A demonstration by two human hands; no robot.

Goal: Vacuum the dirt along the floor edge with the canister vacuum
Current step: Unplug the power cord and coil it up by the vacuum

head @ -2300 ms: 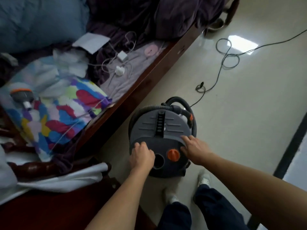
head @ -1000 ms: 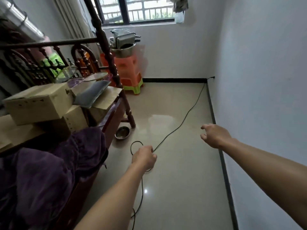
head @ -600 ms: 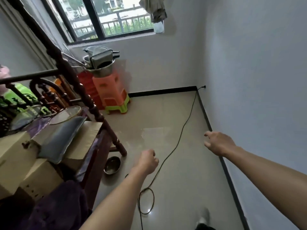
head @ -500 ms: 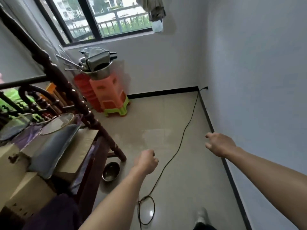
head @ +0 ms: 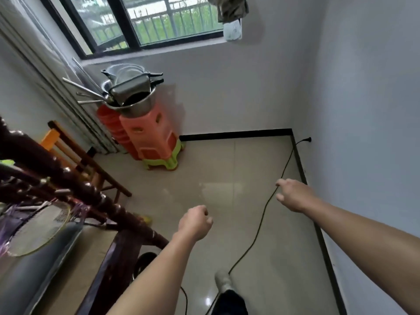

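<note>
Head view: cord [head: 258,230] on floor [head: 227,178] btwn L grip [head: 195,223], R grip [head: 293,195].

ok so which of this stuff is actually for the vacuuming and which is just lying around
For the job: power cord across the floor, plug in the right wall, black skirting along the floor edge, left hand and right hand, both empty. The vacuum is out of view.

Lying about: stacked plastic stools, metal pots on top, badminton racket, bed frame.
</note>
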